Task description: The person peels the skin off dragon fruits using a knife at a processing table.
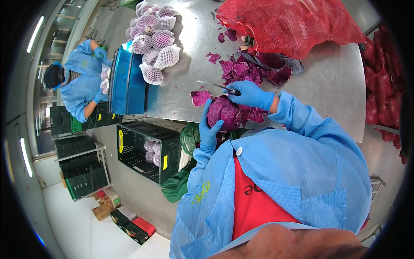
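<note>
My left hand (208, 131), in a blue glove, cups the near left side of a red cabbage (223, 113) at the table's near edge. Above the cabbage, my right hand (250, 95), also gloved, grips the dark handle of a knife (220, 85), whose thin blade points to the upper left. One loose purple leaf (200, 97) lies left of the cabbage. Beyond my right hand is a heap of torn outer leaves (241, 71). Cabbages in white foam net sleeves (161, 40) are piled at the far left of the steel table (194, 64).
A red mesh sack (291, 26) lies at the back right. A blue box-like thing (129, 81) stands beside the netted pile, with a co-worker (79, 77) beyond it. Below the table's edge, a black crate (148, 150) holds several netted cabbages. Red sacks (381, 81) fill a rack at right.
</note>
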Available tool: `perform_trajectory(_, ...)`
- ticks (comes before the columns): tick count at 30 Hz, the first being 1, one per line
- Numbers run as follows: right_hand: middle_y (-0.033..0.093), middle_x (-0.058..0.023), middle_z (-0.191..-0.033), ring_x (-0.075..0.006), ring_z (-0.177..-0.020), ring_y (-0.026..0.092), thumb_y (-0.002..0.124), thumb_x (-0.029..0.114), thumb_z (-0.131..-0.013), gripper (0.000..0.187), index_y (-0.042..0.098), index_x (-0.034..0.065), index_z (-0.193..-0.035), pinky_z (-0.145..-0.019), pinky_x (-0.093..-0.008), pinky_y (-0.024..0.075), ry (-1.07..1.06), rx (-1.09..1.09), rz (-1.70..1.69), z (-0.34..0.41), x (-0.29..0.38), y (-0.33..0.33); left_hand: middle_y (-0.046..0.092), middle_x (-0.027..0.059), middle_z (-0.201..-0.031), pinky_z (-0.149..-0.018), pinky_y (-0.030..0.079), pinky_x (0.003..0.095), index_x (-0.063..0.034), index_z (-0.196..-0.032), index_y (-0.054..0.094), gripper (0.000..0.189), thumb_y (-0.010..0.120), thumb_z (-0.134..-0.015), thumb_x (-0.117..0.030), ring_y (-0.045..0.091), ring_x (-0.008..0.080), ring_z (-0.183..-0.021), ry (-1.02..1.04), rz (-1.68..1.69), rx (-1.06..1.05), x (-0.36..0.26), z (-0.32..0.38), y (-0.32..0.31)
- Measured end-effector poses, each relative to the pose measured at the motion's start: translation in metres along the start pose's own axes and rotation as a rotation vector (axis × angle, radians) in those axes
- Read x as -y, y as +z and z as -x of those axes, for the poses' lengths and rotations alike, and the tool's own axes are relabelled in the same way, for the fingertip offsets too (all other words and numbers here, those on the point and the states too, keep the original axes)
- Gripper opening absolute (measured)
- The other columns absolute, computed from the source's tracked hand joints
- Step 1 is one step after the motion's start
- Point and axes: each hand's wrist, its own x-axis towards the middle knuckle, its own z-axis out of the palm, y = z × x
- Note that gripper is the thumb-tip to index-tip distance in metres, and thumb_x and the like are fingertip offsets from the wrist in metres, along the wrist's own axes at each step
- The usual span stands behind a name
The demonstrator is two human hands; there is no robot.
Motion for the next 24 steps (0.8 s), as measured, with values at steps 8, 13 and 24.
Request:
perform_trajectory(8,0.068,-0.0072,-0.076,-0.0134,-0.064,0.06,0.064,0.021,-0.09,0.023,0.066,-0.0013,-0.088,-0.06,-0.0297,0.0496,0.375,-0.18,-0.491,-0.017,-0.021,-0.002,0.041,0.0131,-0.153,-0.116,0.034,0.0383,-0.0014,-0.153,0.035,0.09,0.079,-0.076,-0.019,0.045,0.0241,-0.137,0.012,0.078,0.063,-0.012,0.003,-0.001)
perform_trajectory(13,0.07,-0.0182,-0.093,-0.0338,-0.085,0.069,0.072,0.05,-0.084,0.064,0.064,-0.0021,-0.119,-0.078,-0.0412,0.0536,0.381,-0.485,0.342,-0.008,-0.087,-0.041,0.043,0.0135,-0.15,-0.114,0.037,0.04,-0.0022,-0.154,0.032,0.087,0.075,-0.079,-0.015,0.048,0.026,-0.134,-0.074,0.351,-0.04,-0.007,0.003,0.008)
perform_trajectory(24,0.061,-0.0042,-0.086,-0.0135,-0.078,0.054,0.078,0.044,-0.085,0.061,0.062,0.0011,-0.126,-0.072,-0.0305,0.0459,0.408,0.041,-0.261,0.029,0.029,0.005,0.041,0.0136,-0.152,-0.115,0.034,0.0385,-0.0017,-0.15,0.038,0.08,0.076,-0.081,-0.01,0.043,0.0245,-0.137,0.078,0.022,-0.318,0.008,-0.009,0.02)
